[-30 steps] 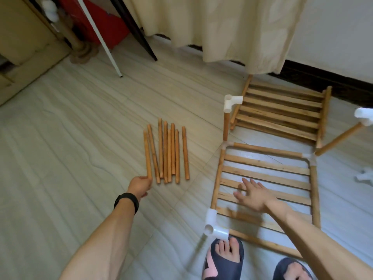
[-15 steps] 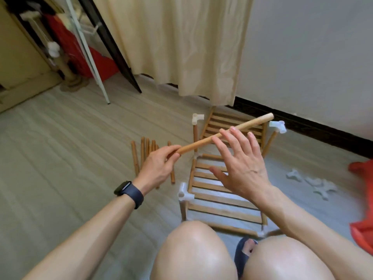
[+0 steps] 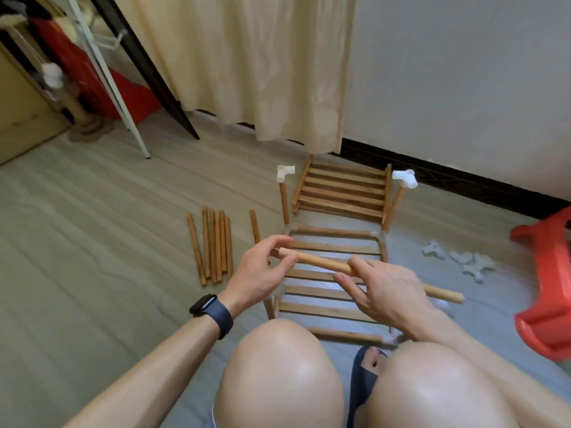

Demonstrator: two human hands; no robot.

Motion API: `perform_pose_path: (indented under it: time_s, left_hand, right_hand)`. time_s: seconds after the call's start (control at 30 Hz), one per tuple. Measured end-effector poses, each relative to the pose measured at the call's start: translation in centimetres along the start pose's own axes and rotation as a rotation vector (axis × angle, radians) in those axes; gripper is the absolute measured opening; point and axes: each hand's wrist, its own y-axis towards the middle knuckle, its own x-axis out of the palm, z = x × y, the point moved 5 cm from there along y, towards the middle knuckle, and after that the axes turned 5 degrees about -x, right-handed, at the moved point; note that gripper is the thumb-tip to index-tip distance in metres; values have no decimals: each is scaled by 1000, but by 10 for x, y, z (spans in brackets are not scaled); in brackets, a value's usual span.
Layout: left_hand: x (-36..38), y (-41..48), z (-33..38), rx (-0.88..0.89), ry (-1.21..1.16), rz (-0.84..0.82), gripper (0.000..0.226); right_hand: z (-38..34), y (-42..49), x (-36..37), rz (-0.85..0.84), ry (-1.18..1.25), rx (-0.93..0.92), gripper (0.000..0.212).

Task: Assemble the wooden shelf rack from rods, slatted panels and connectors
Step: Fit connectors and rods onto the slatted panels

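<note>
A rod (image 3: 321, 263) is held at mid-frame, above the panel (image 3: 324, 311) lying on the floor. Its left end is pinched between thumb and fingertips of the left hand (image 3: 262, 273); its middle is clasped by the curled fingers of the right hand (image 3: 389, 291). Spare rods (image 3: 213, 245) are laid at centre left.

A cream curtain (image 3: 247, 63) hung at the far side, its hem just above the floor (image 3: 92, 257), which was grey-beige with a wood grain. Right of the curtain stood a pale grey wall (image 3: 463, 72) with a dark skirting board (image 3: 448, 177). Left of the curtain leaned a black bar (image 3: 145, 66) and a white pole (image 3: 108, 78), with something red (image 3: 133, 97) behind them and a tan cabinet (image 3: 18, 112) beyond. Well to the curtain's lower right lay a red plastic stool (image 3: 550, 329). The light was soft and even.
</note>
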Motion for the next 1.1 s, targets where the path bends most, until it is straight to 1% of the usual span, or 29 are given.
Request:
perform_pose_path:
  time_s: [0.07, 0.1, 0.17, 0.2, 0.3, 0.43, 0.63, 0.77, 1.0, 1.1]
  left_hand:
    - [6, -2, -16, -117, -70, 4, 18]
    - [10, -3, -24, -151, -73, 4, 23]
    - [19, -5, -38, -180, -14, 10, 40]
    - [22, -6, -42, -191, 10, 30, 45]
    - [30, -4, -51, -227, 15, 127, 48]
    - [36, -2, -59, -247, -28, 170, 50]
    - [34, 2, -62, -264, -43, 182, 45]
    - [36, 2, -64, -275, -88, 174, 52]
    - [34, 6, -59, -255, -100, 159, 54]
    - [33, 4, -52, -256, -108, 171, 53]
  right_hand:
    - [-4, -6, 4, 19, -52, 5, 52]
    - [-7, -8, 8, 15, -62, -4, 54]
    - [-11, -11, 16, -8, -68, -13, 57]
    - [-12, -12, 19, -8, -66, -13, 58]
    - [-11, -12, 22, 25, -57, -3, 58]
    - [-6, -13, 25, 69, -47, 24, 58]
    - [-2, -15, 22, 117, -35, 31, 56]
    - [-2, -17, 19, 93, -48, 44, 56]
    - [-1, -21, 20, 30, -71, 64, 56]
    - [-3, -20, 21, 28, -75, 59, 58]
